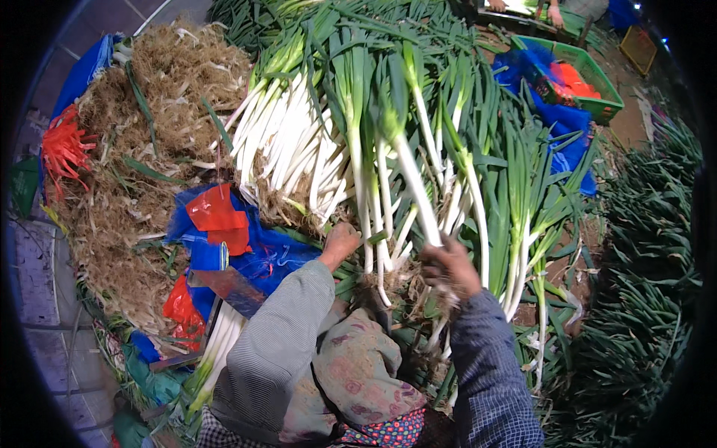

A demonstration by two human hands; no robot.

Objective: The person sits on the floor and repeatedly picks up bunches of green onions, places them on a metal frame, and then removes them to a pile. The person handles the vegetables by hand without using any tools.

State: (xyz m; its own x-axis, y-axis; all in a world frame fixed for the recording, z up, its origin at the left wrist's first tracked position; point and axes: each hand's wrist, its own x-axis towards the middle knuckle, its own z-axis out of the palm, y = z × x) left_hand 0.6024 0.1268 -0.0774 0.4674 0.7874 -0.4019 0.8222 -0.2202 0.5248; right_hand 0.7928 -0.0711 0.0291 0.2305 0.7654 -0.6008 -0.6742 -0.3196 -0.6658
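My right hand (450, 266) is closed around the lower end of a leek (415, 183), close to its roots. The leek slants up and away, its white shaft and green top slightly blurred. To the left, my left hand (341, 243) has its fingers curled together at the root end of the leek pile. Whatever sits in those fingers, if anything, is too small to make out. A short green stub (377, 237) lies just beside its fingertips. Between and beyond both hands, untrimmed leeks (370, 198) lie with brown roots toward me. A bundle of white-stemmed leeks (287, 142) rests farther left.
A heap of cut roots (160, 97) fills the left side. Nearer me, a broad metal blade (233, 290) stands over blue netting (280, 265). Green leeks (642, 261) cover the right edge. A green crate (590, 71) stands at the far right; another person's hands (554, 15) show behind.
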